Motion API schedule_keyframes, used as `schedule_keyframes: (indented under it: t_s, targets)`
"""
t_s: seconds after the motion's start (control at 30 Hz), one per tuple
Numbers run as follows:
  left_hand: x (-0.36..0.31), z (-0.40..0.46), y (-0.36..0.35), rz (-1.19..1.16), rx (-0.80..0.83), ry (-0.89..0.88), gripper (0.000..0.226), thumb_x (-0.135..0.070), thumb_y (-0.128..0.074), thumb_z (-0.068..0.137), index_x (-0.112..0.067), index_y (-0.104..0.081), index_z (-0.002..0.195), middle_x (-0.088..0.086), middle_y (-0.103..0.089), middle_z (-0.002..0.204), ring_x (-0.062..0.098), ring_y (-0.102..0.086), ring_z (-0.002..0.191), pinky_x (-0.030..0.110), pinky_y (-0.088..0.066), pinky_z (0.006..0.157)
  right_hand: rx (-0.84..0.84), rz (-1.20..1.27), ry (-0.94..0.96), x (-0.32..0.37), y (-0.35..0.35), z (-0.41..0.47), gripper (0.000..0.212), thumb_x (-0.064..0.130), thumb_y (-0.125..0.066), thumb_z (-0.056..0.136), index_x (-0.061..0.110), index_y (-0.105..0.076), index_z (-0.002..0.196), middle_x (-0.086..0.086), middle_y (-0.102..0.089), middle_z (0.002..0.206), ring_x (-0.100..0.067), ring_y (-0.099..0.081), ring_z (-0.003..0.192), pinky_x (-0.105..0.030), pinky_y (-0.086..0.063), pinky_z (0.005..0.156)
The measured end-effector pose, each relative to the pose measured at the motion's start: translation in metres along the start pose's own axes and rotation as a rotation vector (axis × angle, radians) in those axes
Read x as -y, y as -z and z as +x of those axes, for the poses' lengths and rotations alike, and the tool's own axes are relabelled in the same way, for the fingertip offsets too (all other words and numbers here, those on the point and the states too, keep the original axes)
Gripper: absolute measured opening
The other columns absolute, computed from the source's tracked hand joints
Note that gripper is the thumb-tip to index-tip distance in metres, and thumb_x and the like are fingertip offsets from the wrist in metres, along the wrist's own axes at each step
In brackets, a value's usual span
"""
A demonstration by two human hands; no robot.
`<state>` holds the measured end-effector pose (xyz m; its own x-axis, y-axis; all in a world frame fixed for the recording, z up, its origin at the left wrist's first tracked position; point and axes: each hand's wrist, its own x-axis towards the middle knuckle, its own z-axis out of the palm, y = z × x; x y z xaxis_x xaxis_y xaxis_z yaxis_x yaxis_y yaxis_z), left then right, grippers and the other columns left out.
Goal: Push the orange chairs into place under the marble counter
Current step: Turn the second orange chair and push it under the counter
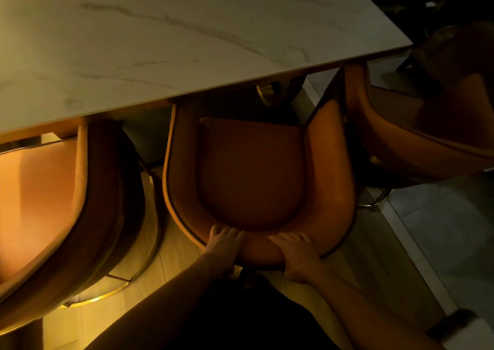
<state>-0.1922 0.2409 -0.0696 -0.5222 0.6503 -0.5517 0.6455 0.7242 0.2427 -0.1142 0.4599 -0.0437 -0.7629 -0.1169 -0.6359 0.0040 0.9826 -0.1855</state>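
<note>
Marble table [160, 42], pale with grey veining, across the upper left of the view, its near edge running diagonally from lower left to upper right. Floor [441, 242] below, pale tile at right, warm yellow-lit strip nearer the middle.

Three orange chairs along that edge. Left chair [53, 202], curved back toward the camera, front tucked beneath the table edge, gold ring base [107, 295] showing on the floor under it. Middle chair [251, 173], U-shaped shell around a darker seat cushion, front of the seat and arm tips just under the table edge, most of the seat out in the open. Right chair [417, 125], in shadow, one arm reaching under the table corner, rest of it out past the table end; just beside the middle chair, arms close, touching or not unclear. Gold table leg foot [267, 94] in the dark beneath the table, beyond the middle chair.

Both hands on the top of the middle chair's backrest, near each other. Left hand [223, 245] laid over the rim, fingers [227, 232] curled down over the inner side, clamped on the backrest. Right hand [296, 256] likewise wrapped on the rim, fingers [291, 238] together and bent over the padded edge, thumb on the outer side. Dark wrist band [451, 323] on the right forearm, lower right corner.
</note>
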Motion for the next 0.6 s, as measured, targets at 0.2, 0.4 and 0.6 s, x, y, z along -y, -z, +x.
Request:
schedule_keyframes:
  t_s: [0.2,0.4,0.6]
  targets:
    - [0.009,0.0,-0.006,-0.05,-0.072,-0.041,0.086,-0.039,-0.075,0.072,-0.025,-0.031,0.145,0.0,-0.04,0.146,0.021,-0.032,0.138,0.047,-0.01,0.115,-0.035,0.001,0.002,-0.008,-0.01,-0.002,0.093,0.054,-0.067,0.077,0.031,-0.015,0.151,0.0,-0.016,0.159,-0.021,-0.011,0.146,-0.053,0.0,0.116]
    - [0.003,0.001,-0.007,-0.048,-0.126,0.022,0.077,-0.032,-0.07,0.078,-0.019,-0.034,0.145,0.001,-0.04,0.147,0.023,-0.033,0.139,0.046,-0.012,0.116,0.031,-0.086,-0.034,-0.016,-0.005,-0.005,0.104,0.054,-0.072,0.076,0.027,-0.008,0.153,-0.004,-0.008,0.161,-0.027,-0.004,0.148,-0.058,0.0,0.114]
    - [0.002,-0.001,-0.007,-0.038,-0.128,0.036,0.071,-0.028,-0.07,0.075,-0.022,-0.04,0.139,-0.002,-0.045,0.143,0.021,-0.038,0.136,0.038,-0.02,0.112,0.053,-0.063,-0.022,-0.016,-0.006,-0.001,0.1,0.043,-0.076,0.074,0.028,-0.013,0.151,0.0,-0.028,0.153,-0.025,-0.024,0.141,-0.057,-0.01,0.114]
